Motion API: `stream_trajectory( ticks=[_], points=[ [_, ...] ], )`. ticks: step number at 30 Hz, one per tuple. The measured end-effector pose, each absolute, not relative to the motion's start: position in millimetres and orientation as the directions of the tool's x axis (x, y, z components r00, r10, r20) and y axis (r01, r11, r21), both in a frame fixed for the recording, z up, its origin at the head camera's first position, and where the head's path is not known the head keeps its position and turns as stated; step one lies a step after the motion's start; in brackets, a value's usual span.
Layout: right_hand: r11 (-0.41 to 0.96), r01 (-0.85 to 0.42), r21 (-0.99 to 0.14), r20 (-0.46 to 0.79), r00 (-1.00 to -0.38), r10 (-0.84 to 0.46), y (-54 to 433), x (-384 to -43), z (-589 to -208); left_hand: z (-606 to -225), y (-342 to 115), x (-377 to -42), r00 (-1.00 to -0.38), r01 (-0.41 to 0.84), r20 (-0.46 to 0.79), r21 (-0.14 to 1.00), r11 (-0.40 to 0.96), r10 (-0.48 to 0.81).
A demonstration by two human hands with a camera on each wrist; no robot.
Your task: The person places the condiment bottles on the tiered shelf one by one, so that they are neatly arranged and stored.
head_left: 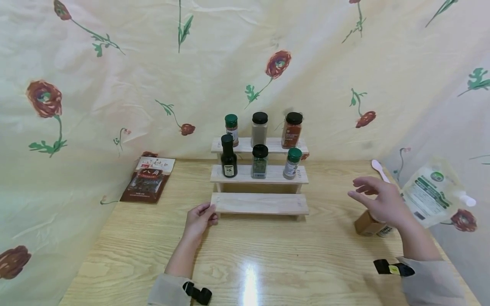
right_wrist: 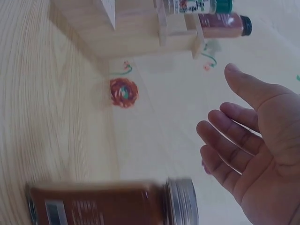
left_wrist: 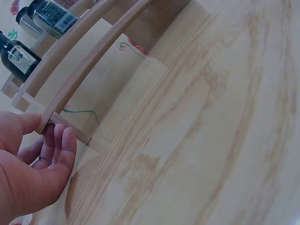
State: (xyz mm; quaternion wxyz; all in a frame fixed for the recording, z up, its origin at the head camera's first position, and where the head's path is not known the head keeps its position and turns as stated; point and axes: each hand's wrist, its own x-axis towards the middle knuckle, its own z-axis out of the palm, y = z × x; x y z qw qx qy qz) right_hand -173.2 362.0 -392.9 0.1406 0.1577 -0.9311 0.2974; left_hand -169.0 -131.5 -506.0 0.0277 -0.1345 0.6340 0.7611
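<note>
A wooden three-step rack (head_left: 260,203) stands against the flowered backdrop. My left hand (head_left: 200,219) grips the left end of its bottom step, thumb on top and fingers beneath, as the left wrist view (left_wrist: 40,159) also shows. On the middle step are a dark bottle (head_left: 229,159), a black-capped jar of green flakes (head_left: 260,162) and a green-capped jar (head_left: 292,163). My right hand (head_left: 384,199) hovers on the right with fingers spread and nothing held. Near it is a brown jar with a silver lid (right_wrist: 108,204); in the head view the hand partly hides it.
The top step bears a green-capped jar (head_left: 232,131), a black-capped pale jar (head_left: 259,129) and a red-brown jar (head_left: 292,131). A brown spice packet (head_left: 148,180) lies at left. A white pouch (head_left: 432,191) and a pale spoon (head_left: 379,170) are at right.
</note>
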Motion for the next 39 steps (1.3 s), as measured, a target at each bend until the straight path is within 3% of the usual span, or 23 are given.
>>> stream_trajectory(
  ticks=[39],
  points=[
    [0.836, -0.301, -0.458, 0.137, -0.954, -0.268, 418, -153, -404, -507, -131, -169, -0.958, -0.224, -0.253, 0.955, -0.195, -0.136]
  ],
)
